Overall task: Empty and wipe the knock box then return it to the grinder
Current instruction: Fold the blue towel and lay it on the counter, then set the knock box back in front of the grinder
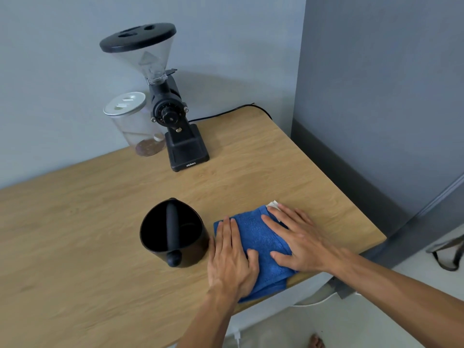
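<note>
Both hands flat, fingers spread, palms down on the blue cloth (261,249), gripping nothing. Left hand (232,257) covers the cloth's left part, right hand (298,242) its right part. Cloth is folded, sits at the near edge of the wooden surface (75,247), one corner hanging slightly over it. A small white tag (273,204) shows at the cloth's far corner; any print on it is too small to read.

Knock box (173,234) stands upright just left of the cloth, close to the left hand, black, inside looks empty, knock bar running across its mouth. Open surface to its left and beyond it.

Grinder (175,116) stands well apart at the far side near the wall, clear hopper with black lid on top. Light lettering on its base front, blurred, reads roughly "minimex", not certain. Clear jar (136,124) with white lid just left of the grinder, some brown contents at the bottom. Black cable (226,112) runs off behind the grinder toward the surface's far right corner.
</note>
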